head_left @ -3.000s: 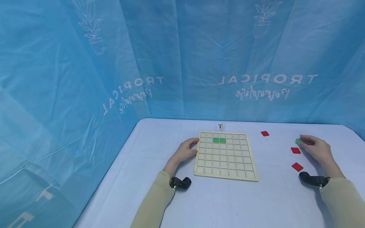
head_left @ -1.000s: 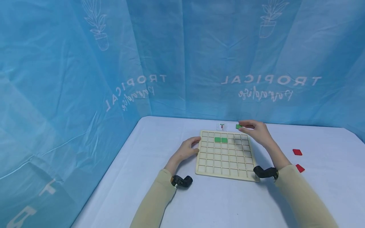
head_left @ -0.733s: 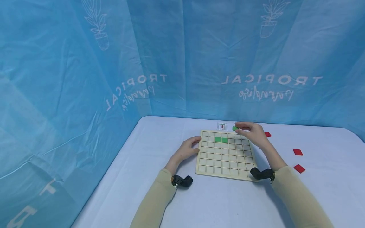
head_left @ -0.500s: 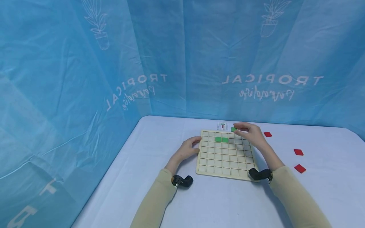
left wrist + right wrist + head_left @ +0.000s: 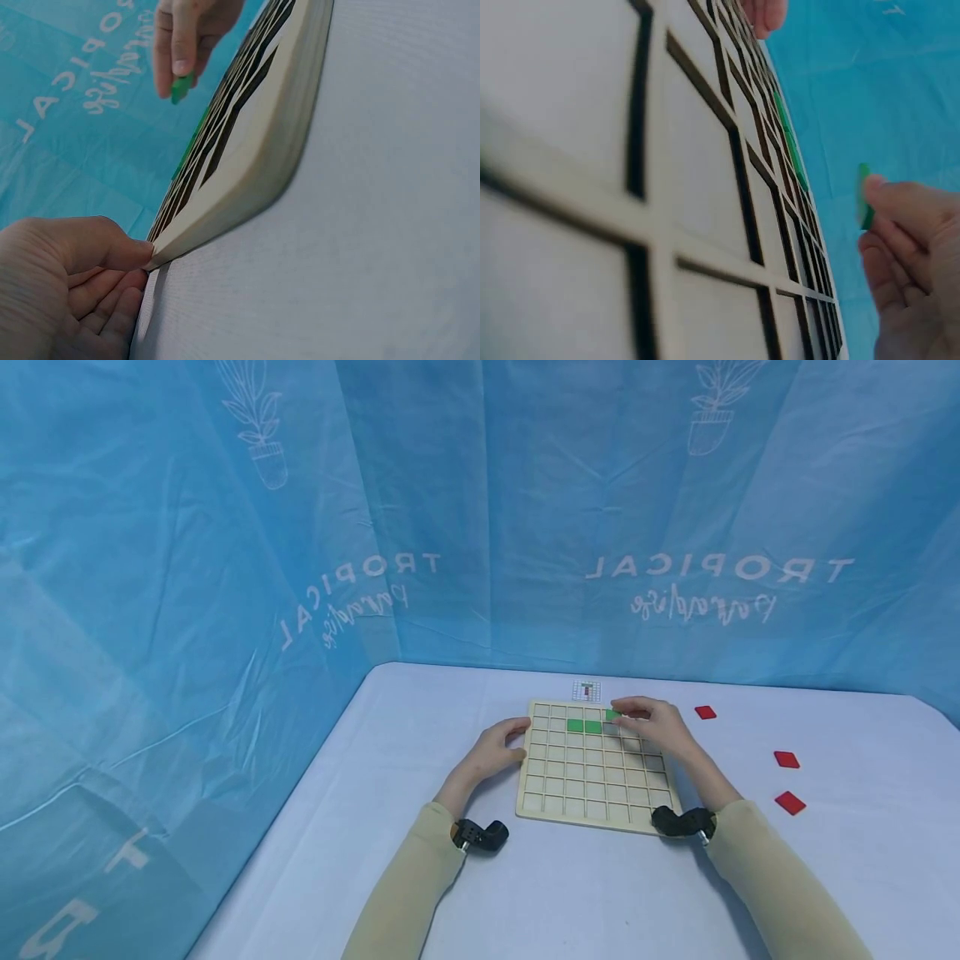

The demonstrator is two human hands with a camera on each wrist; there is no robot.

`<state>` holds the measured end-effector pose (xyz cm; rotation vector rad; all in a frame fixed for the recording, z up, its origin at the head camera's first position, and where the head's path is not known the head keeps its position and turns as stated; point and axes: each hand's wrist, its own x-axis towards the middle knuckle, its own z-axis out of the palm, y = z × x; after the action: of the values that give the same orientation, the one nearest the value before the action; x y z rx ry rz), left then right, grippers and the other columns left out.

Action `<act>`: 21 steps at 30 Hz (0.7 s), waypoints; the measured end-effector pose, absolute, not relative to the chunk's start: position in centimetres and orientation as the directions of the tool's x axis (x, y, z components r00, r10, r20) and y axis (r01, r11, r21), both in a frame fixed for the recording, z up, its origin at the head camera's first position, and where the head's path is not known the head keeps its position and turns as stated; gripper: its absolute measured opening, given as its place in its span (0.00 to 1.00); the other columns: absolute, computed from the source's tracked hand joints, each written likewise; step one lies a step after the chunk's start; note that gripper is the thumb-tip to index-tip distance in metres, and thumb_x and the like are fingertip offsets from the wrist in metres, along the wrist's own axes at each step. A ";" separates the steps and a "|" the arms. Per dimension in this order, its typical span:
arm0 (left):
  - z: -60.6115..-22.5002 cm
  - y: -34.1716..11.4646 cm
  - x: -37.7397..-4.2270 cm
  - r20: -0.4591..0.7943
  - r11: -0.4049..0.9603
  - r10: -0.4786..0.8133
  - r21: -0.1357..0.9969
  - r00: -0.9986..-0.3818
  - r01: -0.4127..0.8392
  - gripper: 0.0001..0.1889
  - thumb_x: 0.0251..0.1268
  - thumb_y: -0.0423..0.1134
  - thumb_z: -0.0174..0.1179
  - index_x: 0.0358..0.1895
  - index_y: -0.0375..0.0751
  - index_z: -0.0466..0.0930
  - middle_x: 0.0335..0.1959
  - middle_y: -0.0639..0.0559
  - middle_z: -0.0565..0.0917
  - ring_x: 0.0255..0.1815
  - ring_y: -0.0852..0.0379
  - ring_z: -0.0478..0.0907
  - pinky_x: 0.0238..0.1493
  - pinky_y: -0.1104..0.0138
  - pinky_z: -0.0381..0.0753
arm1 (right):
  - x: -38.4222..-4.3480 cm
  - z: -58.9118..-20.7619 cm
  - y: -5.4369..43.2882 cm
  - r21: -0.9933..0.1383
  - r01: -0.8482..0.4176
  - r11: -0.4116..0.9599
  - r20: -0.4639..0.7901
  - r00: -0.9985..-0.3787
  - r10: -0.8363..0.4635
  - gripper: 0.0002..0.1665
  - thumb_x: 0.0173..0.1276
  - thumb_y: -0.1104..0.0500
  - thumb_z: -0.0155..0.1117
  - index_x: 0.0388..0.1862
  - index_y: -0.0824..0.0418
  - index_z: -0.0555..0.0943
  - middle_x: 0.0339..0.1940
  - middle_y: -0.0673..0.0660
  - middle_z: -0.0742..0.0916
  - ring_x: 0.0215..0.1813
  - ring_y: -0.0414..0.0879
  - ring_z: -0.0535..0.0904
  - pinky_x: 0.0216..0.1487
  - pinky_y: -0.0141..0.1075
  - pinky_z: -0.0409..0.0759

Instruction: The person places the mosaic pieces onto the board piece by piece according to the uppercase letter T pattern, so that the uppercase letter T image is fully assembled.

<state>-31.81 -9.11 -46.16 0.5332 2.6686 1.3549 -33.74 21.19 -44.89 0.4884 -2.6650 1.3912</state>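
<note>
A pale wooden grid board lies on the white table, with two green square tiles side by side in its second row from the far edge. My left hand holds the board's left edge; in the left wrist view the thumb touches the rim and the other fingers curl below. Over the far part of the board, my right hand pinches a green tile between thumb and fingers. That tile is tilted and apart from the grid, just right of the two seated ones.
Three red tiles lie to the right: one far red tile, a middle red tile and a nearer red tile. A small printed pattern card lies behind the board. Blue cloth hangs behind the table.
My right hand has picked up the green tile at the right and carried it left over the board, lately lowering it toward the grid. The left hand keeps its place on the board.
</note>
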 end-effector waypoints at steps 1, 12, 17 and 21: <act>-46.2 -9.1 -31.8 0.065 0.543 0.351 0.799 -0.934 0.260 0.30 0.59 0.27 0.57 0.68 0.36 0.64 0.65 0.45 0.70 0.66 0.52 0.65 0.67 0.66 0.64 | -33.8 -45.2 21.3 -0.783 -0.312 0.539 0.216 -0.948 -0.235 0.23 0.65 0.57 0.65 0.57 0.67 0.78 0.53 0.62 0.82 0.53 0.55 0.77 0.54 0.47 0.77; -46.2 -9.1 -31.9 0.061 0.548 0.348 0.796 -0.935 0.256 0.30 0.59 0.27 0.57 0.68 0.36 0.64 0.65 0.45 0.70 0.66 0.52 0.65 0.67 0.67 0.63 | -33.8 -46.6 21.5 -0.789 -0.277 0.549 0.180 -0.958 -0.224 0.23 0.63 0.55 0.67 0.56 0.62 0.80 0.48 0.58 0.84 0.47 0.50 0.80 0.50 0.45 0.79; -46.2 -9.1 -31.9 0.065 0.543 0.349 0.799 -0.935 0.258 0.30 0.59 0.27 0.57 0.68 0.36 0.65 0.64 0.45 0.70 0.66 0.52 0.66 0.67 0.67 0.63 | -33.8 -46.7 21.4 -0.767 -0.311 0.562 0.208 -0.948 -0.241 0.21 0.62 0.58 0.68 0.54 0.63 0.81 0.47 0.58 0.85 0.47 0.50 0.80 0.50 0.45 0.79; -46.3 -9.1 -32.0 0.068 0.536 0.351 0.803 -0.934 0.260 0.30 0.59 0.27 0.57 0.68 0.36 0.65 0.64 0.45 0.70 0.66 0.52 0.65 0.67 0.67 0.64 | -33.8 -46.7 21.3 -0.739 -0.340 0.581 0.230 -0.939 -0.256 0.20 0.62 0.59 0.68 0.53 0.63 0.81 0.48 0.58 0.85 0.47 0.51 0.80 0.50 0.47 0.80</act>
<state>-31.96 -9.13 -46.31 0.5315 2.6637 1.3667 -33.80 21.30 -46.73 0.5114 -2.7048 1.2972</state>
